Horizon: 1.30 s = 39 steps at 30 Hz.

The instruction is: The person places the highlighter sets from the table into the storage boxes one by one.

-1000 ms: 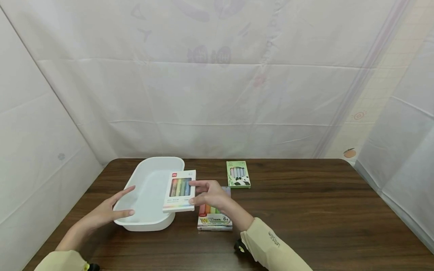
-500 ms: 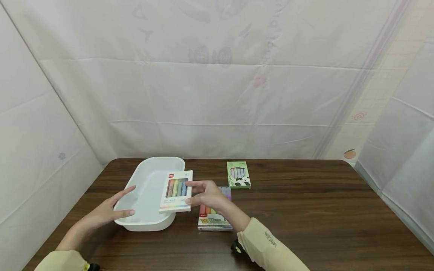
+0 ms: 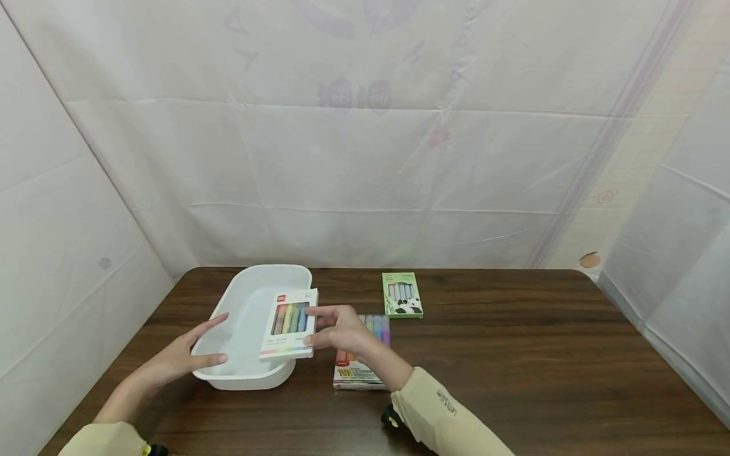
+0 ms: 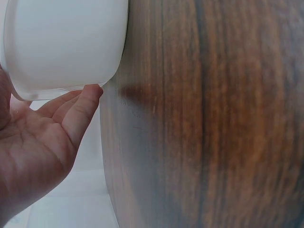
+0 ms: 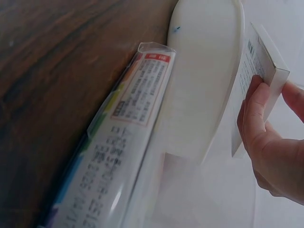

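Observation:
My right hand (image 3: 341,329) pinches the right edge of a flat white box of highlighters (image 3: 288,324), thumb on the front. Through the box's window several coloured sticks show. The box is tilted and held over the right side of a white plastic tub (image 3: 245,383). In the right wrist view, the box (image 5: 266,61) stands out above the tub's rim, between thumb and fingers. My left hand (image 3: 173,358) grips the tub's near left end, with its thumb and a finger reaching over the rim. The left wrist view shows other fingers (image 4: 80,111) against the tub's outside.
To the right of the tub lies a clear-wrapped pack of coloured markers (image 3: 359,373), partly behind my right forearm. Farther back is a green box with a panda (image 3: 402,295). A dark wooden table (image 3: 513,354) carries everything, with a pale cloth (image 3: 365,190) hanging behind.
The white box has moved slightly left, farther over the tub, in my right hand. More of the wrapped pack shows behind it. My left hand and the tub have stayed put.

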Each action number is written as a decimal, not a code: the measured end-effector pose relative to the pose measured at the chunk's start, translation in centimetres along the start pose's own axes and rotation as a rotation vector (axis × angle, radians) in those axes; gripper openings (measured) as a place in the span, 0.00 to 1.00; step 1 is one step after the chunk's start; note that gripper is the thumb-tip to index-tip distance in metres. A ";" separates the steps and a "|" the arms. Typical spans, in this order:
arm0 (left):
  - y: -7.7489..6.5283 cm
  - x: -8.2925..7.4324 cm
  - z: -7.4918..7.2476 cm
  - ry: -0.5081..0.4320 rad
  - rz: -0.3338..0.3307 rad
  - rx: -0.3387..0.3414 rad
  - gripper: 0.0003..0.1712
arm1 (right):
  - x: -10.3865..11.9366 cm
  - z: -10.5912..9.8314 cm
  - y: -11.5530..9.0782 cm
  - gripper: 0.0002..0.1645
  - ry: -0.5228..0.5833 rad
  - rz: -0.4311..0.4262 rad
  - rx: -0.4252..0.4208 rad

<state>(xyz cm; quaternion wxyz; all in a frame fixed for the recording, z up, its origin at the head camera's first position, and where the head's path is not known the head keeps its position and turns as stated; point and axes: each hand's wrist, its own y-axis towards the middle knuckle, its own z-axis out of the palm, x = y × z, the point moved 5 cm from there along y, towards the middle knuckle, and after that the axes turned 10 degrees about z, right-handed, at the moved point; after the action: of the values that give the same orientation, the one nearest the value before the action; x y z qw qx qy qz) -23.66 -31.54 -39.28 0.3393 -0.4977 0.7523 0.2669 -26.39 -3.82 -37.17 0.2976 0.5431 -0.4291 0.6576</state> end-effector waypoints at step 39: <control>0.0 -0.2 0.1 0.024 -0.015 -0.011 0.45 | -0.1 1.8 1.0 0.29 -0.214 0.009 -0.091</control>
<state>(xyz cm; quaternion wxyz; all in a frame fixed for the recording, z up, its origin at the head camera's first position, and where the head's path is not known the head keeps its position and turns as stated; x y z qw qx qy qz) -23.57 -31.40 -39.19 0.3298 -0.5082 0.7511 0.2625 -26.38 -5.89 -37.43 0.2715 0.5943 -0.4901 0.5770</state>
